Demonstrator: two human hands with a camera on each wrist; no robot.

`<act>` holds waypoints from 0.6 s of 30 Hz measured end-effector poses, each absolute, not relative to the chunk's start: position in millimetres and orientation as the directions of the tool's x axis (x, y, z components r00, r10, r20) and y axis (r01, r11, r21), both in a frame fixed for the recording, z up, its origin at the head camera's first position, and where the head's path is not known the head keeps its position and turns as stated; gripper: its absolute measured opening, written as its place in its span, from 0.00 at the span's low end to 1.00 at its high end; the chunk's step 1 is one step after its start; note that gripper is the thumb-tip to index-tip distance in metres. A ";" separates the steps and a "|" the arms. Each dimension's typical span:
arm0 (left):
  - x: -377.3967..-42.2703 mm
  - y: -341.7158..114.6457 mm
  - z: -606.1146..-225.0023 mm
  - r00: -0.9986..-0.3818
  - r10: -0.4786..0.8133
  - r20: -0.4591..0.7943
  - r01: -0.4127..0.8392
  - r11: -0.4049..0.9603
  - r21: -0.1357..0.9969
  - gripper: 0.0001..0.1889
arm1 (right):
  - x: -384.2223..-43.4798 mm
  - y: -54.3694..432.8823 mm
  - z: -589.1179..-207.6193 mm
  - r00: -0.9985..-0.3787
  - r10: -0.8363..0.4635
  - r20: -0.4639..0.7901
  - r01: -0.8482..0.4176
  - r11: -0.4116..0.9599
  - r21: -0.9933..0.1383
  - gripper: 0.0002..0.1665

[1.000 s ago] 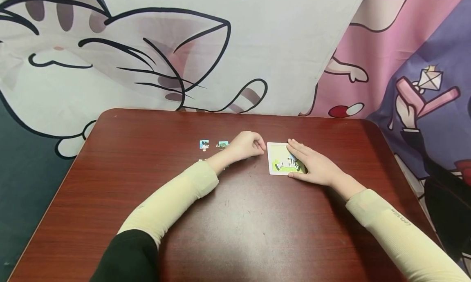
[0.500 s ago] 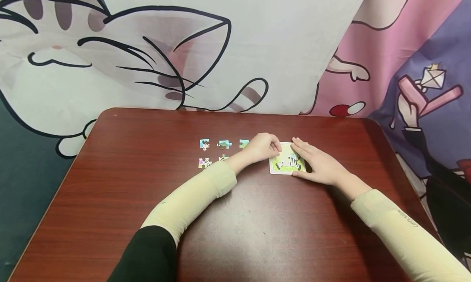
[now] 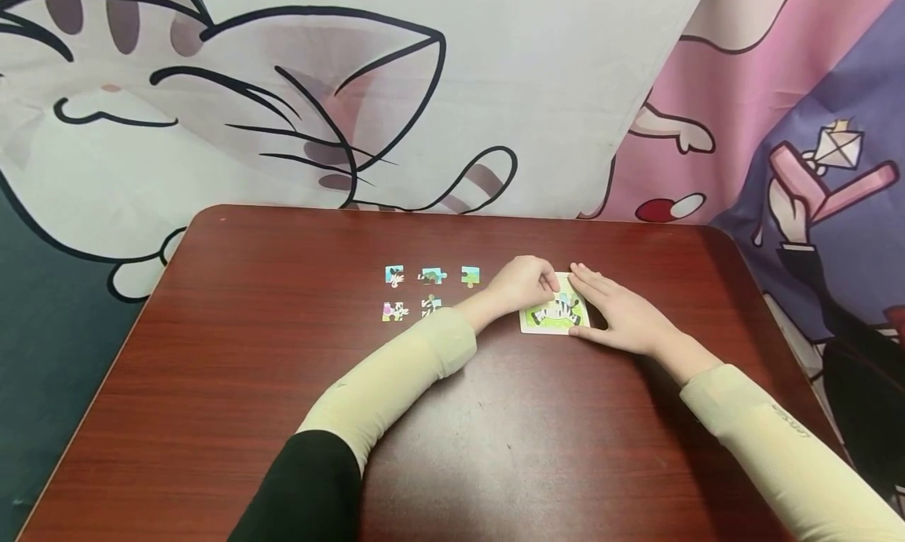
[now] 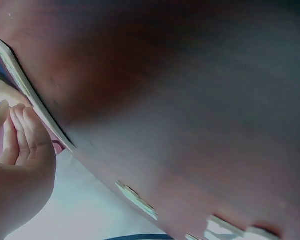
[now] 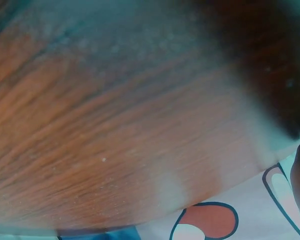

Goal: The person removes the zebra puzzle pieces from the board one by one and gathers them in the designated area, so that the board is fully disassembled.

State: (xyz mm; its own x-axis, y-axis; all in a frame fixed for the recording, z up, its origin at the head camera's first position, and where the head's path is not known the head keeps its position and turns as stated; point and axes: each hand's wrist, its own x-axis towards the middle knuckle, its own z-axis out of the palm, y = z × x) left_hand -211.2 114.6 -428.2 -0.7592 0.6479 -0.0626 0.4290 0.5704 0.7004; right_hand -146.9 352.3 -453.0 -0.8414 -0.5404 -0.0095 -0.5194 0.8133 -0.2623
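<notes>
A thin, square, white-bordered board (image 3: 555,315) with a zebra picture lies flat on the table. My left hand (image 3: 525,283) is over its upper left part, fingers curled in towards the thumb. In the left wrist view, the fingertips (image 4: 26,111) are close to the thumb, and nothing shows between them; whatever might be there is hidden. My right hand (image 3: 622,310) rests at the board's right side, with fairly straight fingers at the top edge and thumb at the bottom edge. Left of the board lie several jigsaw pieces, including a green-blue one (image 3: 470,276) and a zebra-striped one (image 3: 431,305).
The brown table (image 3: 283,353) has rounded far corners. A cat-print cloth (image 3: 551,94) hangs behind its far edge. My left forearm (image 3: 403,377) crosses in front of the pieces and may hide others beneath it.
My left hand has moved right, from beside the board to over its upper left part, uncovering jigsaw pieces behind it. My right hand has slid slightly right along the board's edge.
</notes>
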 end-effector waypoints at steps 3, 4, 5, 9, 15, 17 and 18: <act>-210.6 119.6 -429.4 -0.762 0.644 -0.073 0.435 0.591 0.679 0.04 | -147.0 353.1 -454.3 -0.837 -0.548 -0.003 -0.529 0.809 -0.257 0.56; -210.4 121.1 -429.4 -0.763 0.642 -0.076 0.437 0.598 0.672 0.04 | -147.1 353.2 -454.3 -0.835 -0.550 0.000 -0.532 0.807 -0.256 0.56; -210.4 122.4 -429.6 -0.764 0.640 -0.081 0.438 0.607 0.664 0.04 | -147.1 353.3 -454.2 -0.834 -0.552 0.003 -0.535 0.805 -0.255 0.56; -210.0 125.7 -430.6 -0.767 0.634 -0.098 0.435 0.627 0.646 0.04 | -147.3 352.7 -453.5 -0.829 -0.559 0.011 -0.543 0.800 -0.257 0.56; -209.5 128.7 -434.3 -0.760 0.640 -0.108 0.458 0.647 0.610 0.06 | -147.6 352.9 -454.2 -0.830 -0.558 0.007 -0.542 0.801 -0.254 0.56; -209.1 129.6 -435.1 -0.758 0.644 -0.106 0.473 0.654 0.591 0.07 | -147.6 353.2 -454.7 -0.830 -0.558 0.008 -0.542 0.802 -0.253 0.56; -208.7 130.0 -435.3 -0.756 0.646 -0.105 0.479 0.657 0.582 0.07 | -147.6 353.3 -455.0 -0.830 -0.558 0.009 -0.542 0.802 -0.252 0.56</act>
State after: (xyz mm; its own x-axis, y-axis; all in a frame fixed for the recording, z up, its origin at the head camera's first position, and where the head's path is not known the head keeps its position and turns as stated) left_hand -208.7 130.0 -435.3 -0.7564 0.6455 -0.1054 0.4791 0.6566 0.5825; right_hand -147.6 353.3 -455.0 -0.8297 -0.5581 0.0090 -0.5420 0.8017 -0.2521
